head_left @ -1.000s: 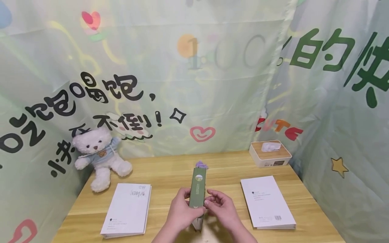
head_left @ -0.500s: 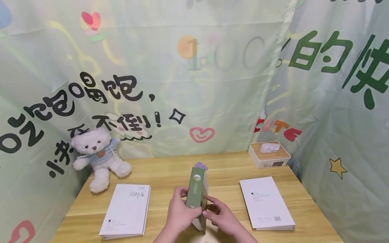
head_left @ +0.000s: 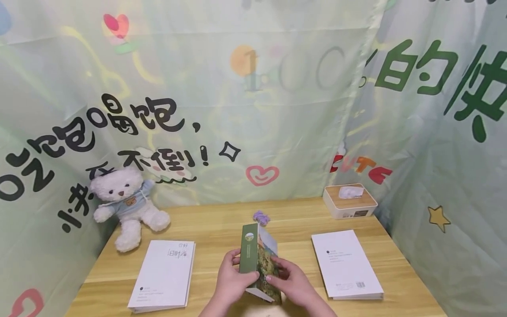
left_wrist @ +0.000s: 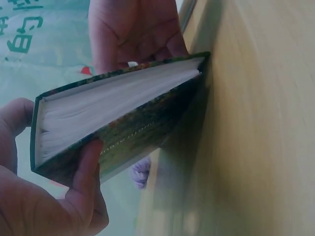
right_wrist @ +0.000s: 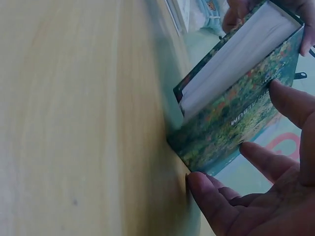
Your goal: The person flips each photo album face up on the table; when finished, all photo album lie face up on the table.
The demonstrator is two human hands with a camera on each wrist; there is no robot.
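Observation:
A thick green photo album [head_left: 268,275] with a painted garden cover is held spine-up and tilted at the middle of the table. Its green spine [head_left: 249,248] and white page block [left_wrist: 113,98] show. My left hand [head_left: 233,279] grips the album across the spine, thumb on one cover and fingers on the other. My right hand [head_left: 291,279] lies against the right cover, its fingertips resting on the painted face and its thumb at the cover's lower edge. In the left wrist view the album's fore-edge is close to the wooden table [left_wrist: 261,123].
White albums lie flat on each side, one at left [head_left: 162,275] and another at right [head_left: 348,264]. A white teddy bear [head_left: 132,211] sits at the back left. A tissue box [head_left: 350,201] stands at the back right. Behind the green album lies a small purple object [head_left: 261,217].
The green album has turned and tilted leftward, so its right painted cover now faces the head camera. My hands have moved with it, the right one spreading along that cover.

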